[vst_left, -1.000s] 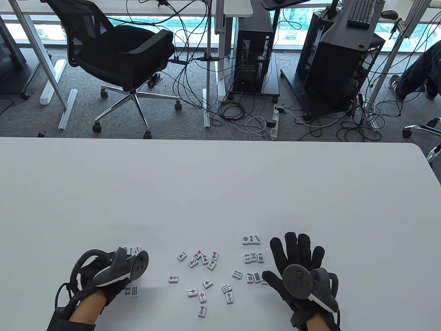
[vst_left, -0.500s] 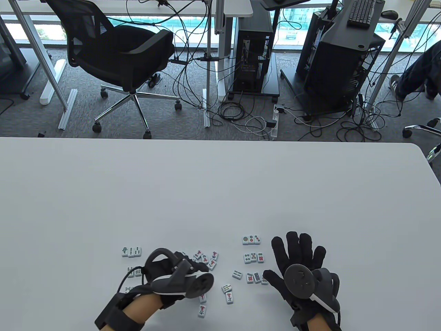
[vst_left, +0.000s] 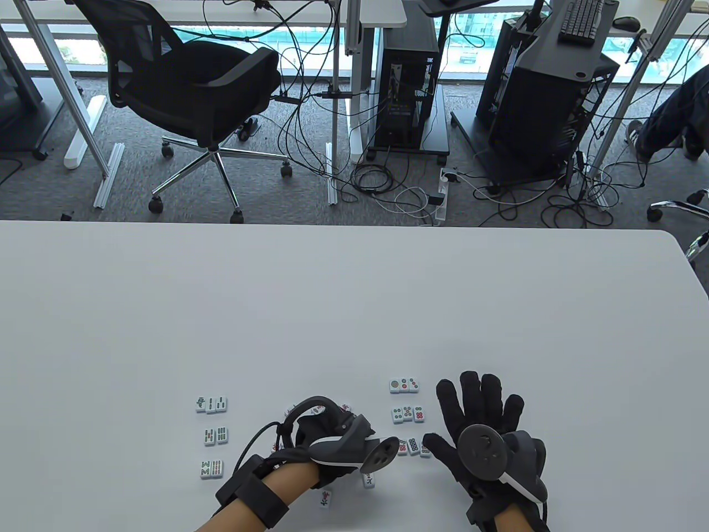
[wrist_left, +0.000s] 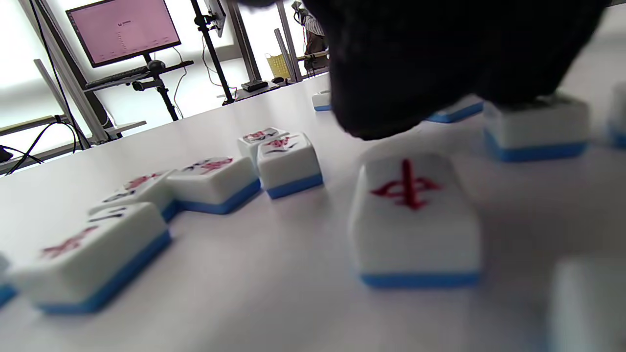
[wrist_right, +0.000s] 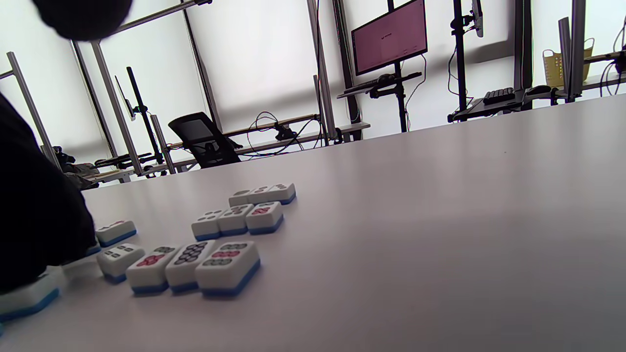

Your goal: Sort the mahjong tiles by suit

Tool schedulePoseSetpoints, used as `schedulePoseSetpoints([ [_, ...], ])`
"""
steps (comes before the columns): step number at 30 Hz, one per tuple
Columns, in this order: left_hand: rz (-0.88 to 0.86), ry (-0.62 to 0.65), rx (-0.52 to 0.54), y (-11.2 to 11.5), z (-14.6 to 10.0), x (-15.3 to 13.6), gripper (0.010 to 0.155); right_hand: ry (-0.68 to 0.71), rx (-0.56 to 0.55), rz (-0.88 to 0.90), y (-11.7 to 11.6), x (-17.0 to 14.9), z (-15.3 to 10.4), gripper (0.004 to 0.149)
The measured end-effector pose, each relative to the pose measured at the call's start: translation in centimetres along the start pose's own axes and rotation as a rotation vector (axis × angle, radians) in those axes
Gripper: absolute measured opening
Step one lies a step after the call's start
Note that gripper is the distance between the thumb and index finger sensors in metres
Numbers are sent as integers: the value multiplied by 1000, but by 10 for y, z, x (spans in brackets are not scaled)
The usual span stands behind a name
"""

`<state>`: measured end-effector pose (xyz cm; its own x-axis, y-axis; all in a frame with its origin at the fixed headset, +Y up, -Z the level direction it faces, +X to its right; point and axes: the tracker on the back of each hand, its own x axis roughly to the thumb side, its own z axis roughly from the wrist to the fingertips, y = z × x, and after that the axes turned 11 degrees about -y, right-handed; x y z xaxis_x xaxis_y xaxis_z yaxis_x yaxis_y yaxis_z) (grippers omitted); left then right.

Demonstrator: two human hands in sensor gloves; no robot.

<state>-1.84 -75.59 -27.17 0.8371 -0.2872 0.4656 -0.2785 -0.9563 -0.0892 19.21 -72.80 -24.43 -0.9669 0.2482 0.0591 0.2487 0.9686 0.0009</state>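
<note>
White mahjong tiles with blue backs lie face up near the table's front edge. Three short rows of bamboo tiles (vst_left: 211, 435) sit on the left, and three rows of circle tiles (vst_left: 409, 413) (wrist_right: 239, 220) lie on the right. Loose red character tiles (vst_left: 326, 497) (wrist_left: 413, 215) are scattered between them. My left hand (vst_left: 332, 438) hovers low over this middle scatter and hides most of it. In the left wrist view its fingertips (wrist_left: 440, 88) hang onto the tiles and seem to touch one tile (wrist_left: 535, 127); any grip is hidden. My right hand (vst_left: 471, 413) lies flat with fingers spread, beside the circle rows.
The white table (vst_left: 354, 299) stretches bare beyond the tiles. Past its far edge stand an office chair (vst_left: 194, 83), computer towers (vst_left: 407, 94) and floor cables. A seated person's leg (vst_left: 673, 122) shows at the far right.
My left hand has travelled right from the bamboo rows to the middle character tiles, uncovering all three bamboo rows. The right hand has stayed put.
</note>
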Motion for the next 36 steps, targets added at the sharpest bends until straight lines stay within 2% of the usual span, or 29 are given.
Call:
schedulePoseSetpoints([
  [3,6,-21,20,1,1,-8,48,0,1,-5,0,0,0,82],
  [7,-90,-4,35,-5,-3,-15,50,-2,-3,4,1,-1,0,82],
  [12,105,73,-118,-12,-8,-5,62,-4,3,-1,0,-1,0,82],
  [14,160,95,-108,-10,-10,1,64,-3,1,0,0,-1,0,82],
  [18,154,106,-98,-4,-7,10,62,-2,-2,8,1,-1,0,82],
  [20,134,103,-116,1,-3,10,61,-3,-1,4,0,-1,0,82],
  [26,48,117,-71,0,-1,7,60,-3,1,4,0,-1,0,82],
  [31,-41,71,-15,-21,-13,-24,60,-3,-1,9,0,-1,0,82],
  [36,-69,-48,26,-30,-54,-82,60,-1,-3,12,1,-1,0,82],
])
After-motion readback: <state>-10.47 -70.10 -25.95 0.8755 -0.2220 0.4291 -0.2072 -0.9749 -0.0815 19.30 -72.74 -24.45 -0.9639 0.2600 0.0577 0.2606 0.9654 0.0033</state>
